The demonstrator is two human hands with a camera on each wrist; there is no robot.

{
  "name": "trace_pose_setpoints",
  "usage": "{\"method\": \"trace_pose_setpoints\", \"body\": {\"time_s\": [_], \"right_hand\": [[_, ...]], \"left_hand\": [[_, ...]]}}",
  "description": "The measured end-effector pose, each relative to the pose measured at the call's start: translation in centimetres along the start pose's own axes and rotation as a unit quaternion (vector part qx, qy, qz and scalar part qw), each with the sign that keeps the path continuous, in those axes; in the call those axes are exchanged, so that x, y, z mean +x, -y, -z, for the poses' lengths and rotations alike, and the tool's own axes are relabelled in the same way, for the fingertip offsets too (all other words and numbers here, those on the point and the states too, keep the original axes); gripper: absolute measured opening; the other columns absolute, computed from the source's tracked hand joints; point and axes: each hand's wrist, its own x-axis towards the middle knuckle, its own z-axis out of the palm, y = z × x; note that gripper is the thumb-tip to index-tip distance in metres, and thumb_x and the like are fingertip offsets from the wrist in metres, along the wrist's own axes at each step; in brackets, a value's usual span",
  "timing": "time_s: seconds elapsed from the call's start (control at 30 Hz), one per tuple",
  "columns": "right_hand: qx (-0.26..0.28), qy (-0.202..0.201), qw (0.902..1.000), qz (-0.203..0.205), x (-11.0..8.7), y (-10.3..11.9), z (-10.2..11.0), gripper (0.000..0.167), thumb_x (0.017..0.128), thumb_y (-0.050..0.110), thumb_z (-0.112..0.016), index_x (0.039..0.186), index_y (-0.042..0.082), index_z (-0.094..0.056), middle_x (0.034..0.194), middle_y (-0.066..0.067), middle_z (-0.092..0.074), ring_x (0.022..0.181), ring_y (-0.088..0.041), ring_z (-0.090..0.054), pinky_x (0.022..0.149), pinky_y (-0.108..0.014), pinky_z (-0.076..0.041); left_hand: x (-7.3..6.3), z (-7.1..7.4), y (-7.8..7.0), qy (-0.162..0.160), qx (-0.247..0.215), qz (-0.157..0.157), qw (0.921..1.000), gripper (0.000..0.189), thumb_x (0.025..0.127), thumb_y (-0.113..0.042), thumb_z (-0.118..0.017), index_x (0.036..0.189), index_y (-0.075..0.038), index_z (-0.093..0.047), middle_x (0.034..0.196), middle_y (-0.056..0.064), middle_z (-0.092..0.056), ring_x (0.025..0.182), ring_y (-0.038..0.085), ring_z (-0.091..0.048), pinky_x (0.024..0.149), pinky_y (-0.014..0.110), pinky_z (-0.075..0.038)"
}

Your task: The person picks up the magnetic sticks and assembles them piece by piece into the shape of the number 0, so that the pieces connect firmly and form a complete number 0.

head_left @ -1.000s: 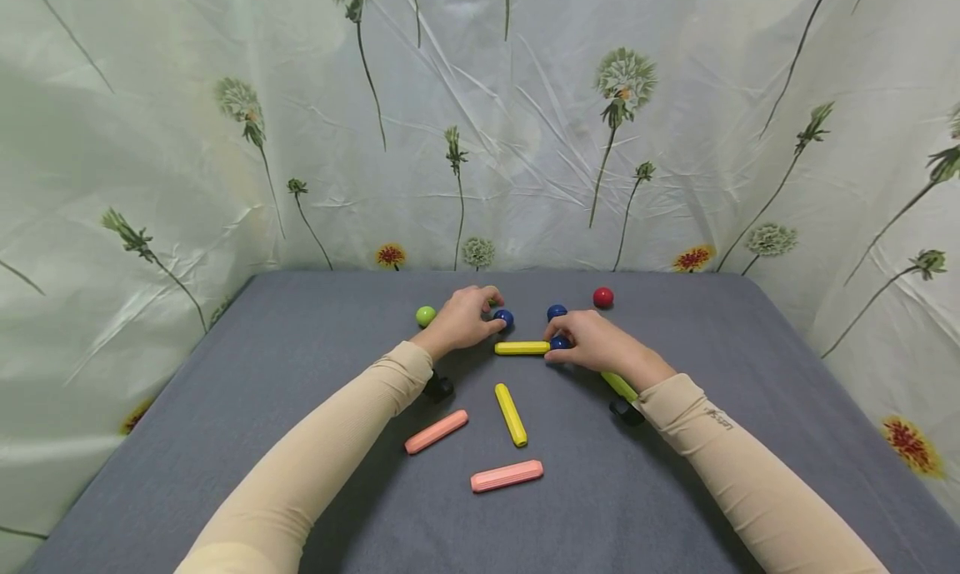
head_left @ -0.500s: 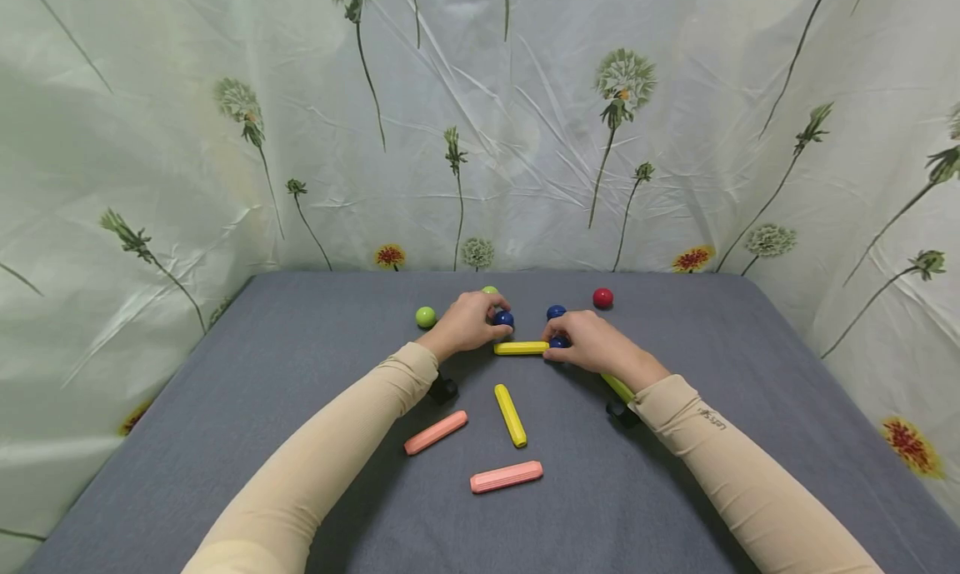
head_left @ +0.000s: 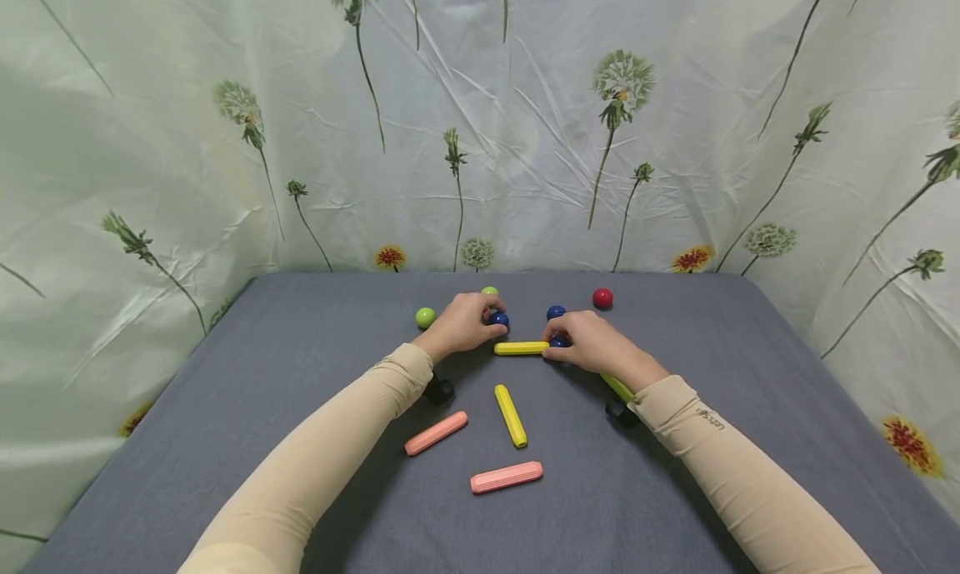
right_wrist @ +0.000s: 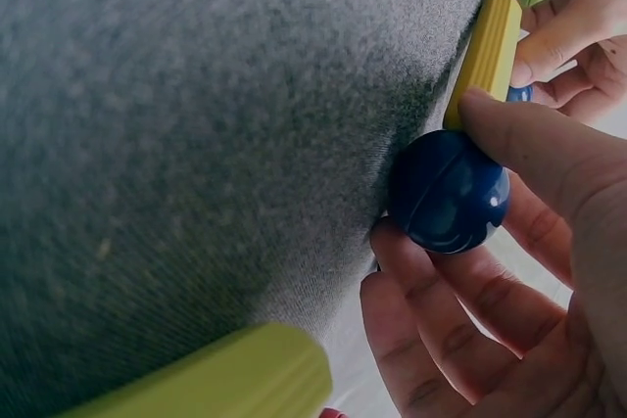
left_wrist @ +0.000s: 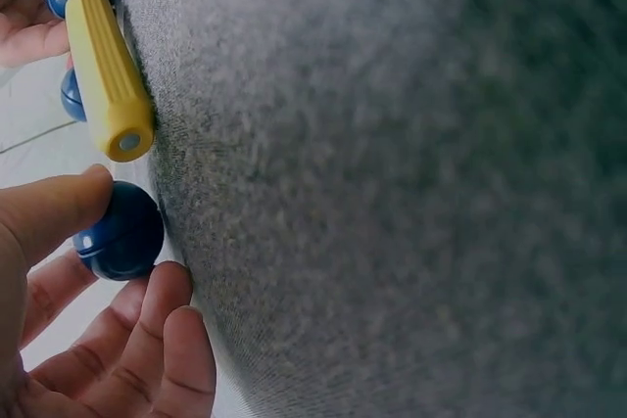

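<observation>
My left hand (head_left: 461, 326) pinches a glossy blue ball (left_wrist: 122, 232) between thumb and fingers, low over the cloth. To the right, my right hand (head_left: 597, 341) holds a second blue ball (right_wrist: 449, 191) against the right end of a yellow ribbed stick (head_left: 521, 348). The right thumb also touches that stick. A small round metallic spot shows at the stick's left end in the left wrist view, a short gap from the left hand's ball. Another blue ball (head_left: 556, 311) sits just behind the right hand.
Green balls (head_left: 425, 317) lie beside and behind the left hand, and a red ball (head_left: 603, 298) at the back right. Nearer are a yellow stick (head_left: 511, 416), two pink sticks (head_left: 507, 477) and a yellow-green stick (right_wrist: 225, 379) under the right wrist. Grey cloth (head_left: 600, 507) covers the table.
My left hand has shifted slightly with its blue ball, which now sits a little further left. A green ball behind that hand shows more. The right hand has hardly moved.
</observation>
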Motion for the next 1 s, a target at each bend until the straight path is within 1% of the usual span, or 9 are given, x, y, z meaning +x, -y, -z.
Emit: {"method": "trace_pose_setpoints", "body": {"time_s": [0.1, 0.2, 0.33, 0.53, 0.67, 0.77, 0.9, 1.0], "right_hand": [[0.001, 0.0, 1.0, 0.0, 0.0, -0.1, 0.0, 0.019, 0.098, 0.024, -0.081, 0.11, 0.01, -0.08, 0.106, -0.005, -0.079, 0.087, -0.016, -0.063, 0.085, -0.039, -0.058], [0.003, -0.002, 1.0, 0.0, 0.0, -0.2, 0.0, 0.019, 0.098, 0.024, -0.081, 0.109, 0.01, -0.08, 0.105, -0.005, -0.079, 0.086, -0.016, -0.062, 0.084, -0.038, -0.057], [0.006, -0.005, 1.0, 0.0, 0.0, -0.4, -0.1, 0.018, 0.098, 0.025, -0.081, 0.109, 0.01, -0.08, 0.106, -0.005, -0.079, 0.088, -0.016, -0.063, 0.086, -0.039, -0.058], [0.016, -0.006, 0.9999, -0.003, -0.1, -0.4, -0.2, 0.017, 0.098, 0.023, -0.081, 0.109, 0.01, -0.08, 0.105, -0.004, -0.079, 0.087, -0.016, -0.062, 0.084, -0.039, -0.056], [0.021, -0.008, 0.9997, -0.005, -0.2, -0.6, -0.2, 0.017, 0.099, 0.023, -0.08, 0.11, 0.011, -0.08, 0.107, -0.005, -0.079, 0.088, -0.016, -0.063, 0.086, -0.04, -0.056], [0.029, -0.01, 0.9995, -0.008, -0.2, -0.6, -0.1, 0.016, 0.099, 0.023, -0.08, 0.11, 0.011, -0.08, 0.108, -0.005, -0.079, 0.09, -0.017, -0.064, 0.087, -0.04, -0.057], [0.035, -0.01, 0.9993, -0.01, -0.3, -0.6, 0.0, 0.016, 0.099, 0.023, -0.079, 0.111, 0.011, -0.079, 0.107, -0.005, -0.079, 0.089, -0.017, -0.063, 0.084, -0.038, -0.056], [0.036, -0.01, 0.9992, -0.011, -0.4, -0.6, 0.0, 0.017, 0.1, 0.024, -0.079, 0.111, 0.011, -0.079, 0.106, -0.005, -0.079, 0.087, -0.017, -0.061, 0.082, -0.036, -0.054]], "left_hand": [[-0.2, 0.1, 0.1, 0.001, 0.001, 0.002, 1.0, 0.036, 0.102, -0.028, -0.077, 0.133, -0.011, -0.073, 0.103, 0.007, -0.069, 0.091, 0.02, -0.06, 0.084, 0.038, -0.052], [-0.4, 0.1, 0.1, -0.001, -0.003, 0.0, 1.0, 0.036, 0.102, -0.027, -0.077, 0.134, -0.01, -0.073, 0.104, 0.008, -0.069, 0.092, 0.021, -0.061, 0.086, 0.039, -0.052], [-0.8, 0.4, 0.3, -0.003, -0.01, -0.002, 0.9999, 0.035, 0.101, -0.026, -0.078, 0.132, -0.01, -0.073, 0.101, 0.008, -0.068, 0.088, 0.02, -0.059, 0.082, 0.037, -0.05], [-1.5, 0.7, 0.6, -0.005, -0.013, -0.002, 0.9999, 0.032, 0.1, -0.025, -0.079, 0.128, -0.009, -0.074, 0.093, 0.005, -0.065, 0.081, 0.018, -0.054, 0.077, 0.033, -0.044], [-1.8, 0.8, 0.7, -0.01, -0.009, 0.0, 0.9999, 0.031, 0.099, -0.024, -0.08, 0.126, -0.009, -0.075, 0.095, 0.007, -0.068, 0.082, 0.019, -0.056, 0.079, 0.034, -0.048], [-2.1, 0.8, 0.8, -0.009, -0.007, 0.003, 0.9999, 0.031, 0.099, -0.024, -0.08, 0.126, -0.009, -0.075, 0.101, 0.008, -0.071, 0.086, 0.02, -0.06, 0.084, 0.037, -0.052], [-2.4, 0.9, 0.9, -0.001, -0.008, 0.01, 0.9999, 0.031, 0.099, -0.024, -0.08, 0.127, -0.01, -0.074, 0.109, 0.01, -0.074, 0.093, 0.021, -0.066, 0.089, 0.04, -0.057], [-2.7, 1.0, 1.0, 0.004, -0.017, 0.02, 0.9997, 0.03, 0.099, -0.024, -0.08, 0.126, -0.012, -0.073, 0.112, 0.011, -0.075, 0.096, 0.022, -0.069, 0.088, 0.04, -0.058]]}}
